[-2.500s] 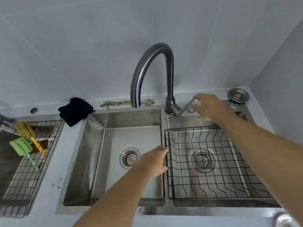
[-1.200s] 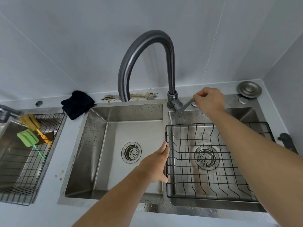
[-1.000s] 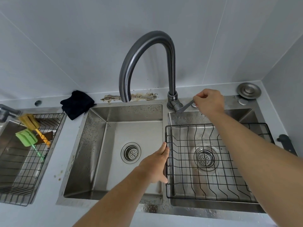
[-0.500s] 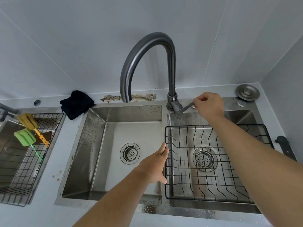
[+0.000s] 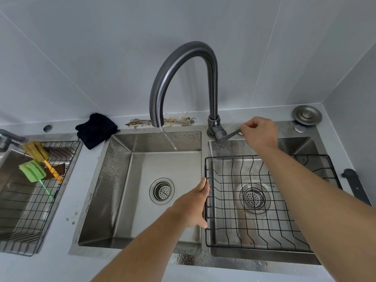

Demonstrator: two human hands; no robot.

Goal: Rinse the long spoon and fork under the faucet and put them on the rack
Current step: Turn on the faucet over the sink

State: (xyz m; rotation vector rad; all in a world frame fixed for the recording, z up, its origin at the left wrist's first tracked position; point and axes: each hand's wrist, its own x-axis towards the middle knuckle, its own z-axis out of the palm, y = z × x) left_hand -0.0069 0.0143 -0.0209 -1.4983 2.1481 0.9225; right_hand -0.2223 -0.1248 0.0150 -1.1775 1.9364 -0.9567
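1. Nearest the camera, two bare forearms are extended over a pale counter (image 5: 61, 265) into which a steel double sink is set.
2. The left hand (image 5: 193, 206) is laid flat, fingers together, on the divider between the two basins, its fingertips touching the left rim of the black wire rack (image 5: 205, 200); nothing is held in it.
3. The rack is seated in the right basin (image 5: 262, 255), above a round drain strainer (image 5: 253, 198).
4. In the left basin (image 5: 114, 192) a second strainer (image 5: 162, 190) is seen.
5. Farther back, the right hand (image 5: 258, 132) is pinched shut on the tip of the faucet lever (image 5: 230, 135), beside the base of the gooseneck faucet (image 5: 183, 78).
6. A thin stream of water (image 5: 168, 139) is falling from the spout into the left basin.
7. The long spoon and fork cannot be made out; two stained, elongated shapes (image 5: 162, 121) lying on the back ledge behind the spout may be them.
8. At far left, a second wire basket (image 5: 30, 216) holds green and yellow brushes; a black cloth (image 5: 95, 129) is lying on the counter.
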